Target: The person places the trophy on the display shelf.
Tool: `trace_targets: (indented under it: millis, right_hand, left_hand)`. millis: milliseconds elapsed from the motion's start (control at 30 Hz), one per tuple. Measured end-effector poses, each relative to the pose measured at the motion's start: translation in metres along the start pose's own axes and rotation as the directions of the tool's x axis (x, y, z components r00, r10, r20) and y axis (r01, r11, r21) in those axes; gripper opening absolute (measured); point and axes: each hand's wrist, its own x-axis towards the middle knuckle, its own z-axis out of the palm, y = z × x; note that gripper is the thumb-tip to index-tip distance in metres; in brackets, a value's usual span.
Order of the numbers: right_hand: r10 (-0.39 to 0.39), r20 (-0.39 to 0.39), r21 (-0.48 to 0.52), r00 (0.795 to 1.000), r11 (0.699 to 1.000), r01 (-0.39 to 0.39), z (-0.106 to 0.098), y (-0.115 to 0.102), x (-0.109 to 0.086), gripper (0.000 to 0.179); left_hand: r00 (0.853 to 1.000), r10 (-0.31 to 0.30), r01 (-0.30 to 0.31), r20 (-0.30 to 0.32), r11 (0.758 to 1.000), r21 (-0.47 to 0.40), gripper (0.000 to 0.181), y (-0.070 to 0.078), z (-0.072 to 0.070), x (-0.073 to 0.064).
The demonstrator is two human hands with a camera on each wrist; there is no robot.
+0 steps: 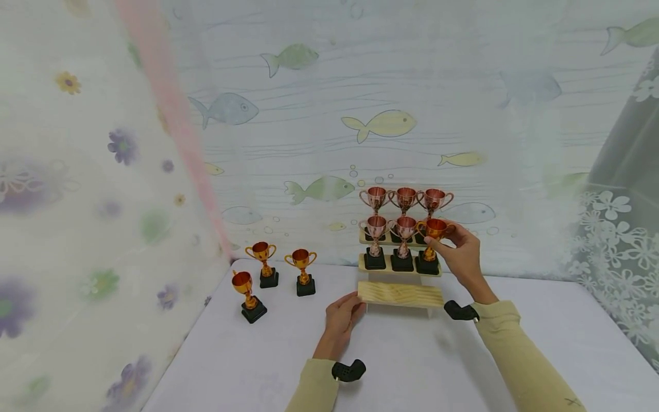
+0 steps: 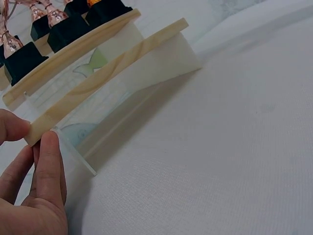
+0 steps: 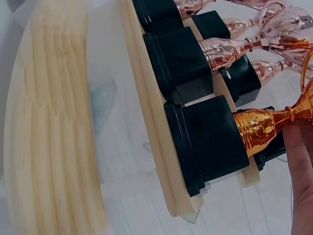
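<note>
A gold trophy (image 1: 435, 229) stands on the middle step at the right end of a three-step wooden display stand (image 1: 400, 293). My right hand (image 1: 460, 252) holds this trophy by its cup, and a finger lies along its stem (image 3: 259, 129) in the right wrist view. Its black base (image 3: 210, 142) sits on the step, beside two rose-gold trophies (image 1: 375, 228). My left hand (image 1: 341, 315) pinches the left end of the lowest step (image 2: 98, 81), thumb above and fingers beneath, as the left wrist view shows.
Three more rose-gold trophies (image 1: 406, 197) line the top step, their bases partly hidden. To the left, three gold trophies (image 1: 305, 269) with black bases stand on the white-covered table (image 1: 216, 366). A fish-patterned curtain (image 1: 309, 131) hangs right behind the stand.
</note>
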Motion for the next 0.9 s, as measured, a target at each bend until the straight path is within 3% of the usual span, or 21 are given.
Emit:
trace_targets:
  millis: [400,900]
  right_hand:
    - [-0.029,0.007,0.016,1.000,0.999,0.029,-0.003,0.000,0.001,0.044]
    - [0.037,0.062,0.053,0.997,0.998,-0.041,-0.011,0.005,-0.010,0.047]
  left_hand:
    - [1.000,0.006,-0.005,-0.006,1.000,0.025,0.038,0.000,0.001,-0.001]
    - [1.000,0.003,-0.003,-0.003,0.999,0.049,0.038,0.003,0.001,-0.004]
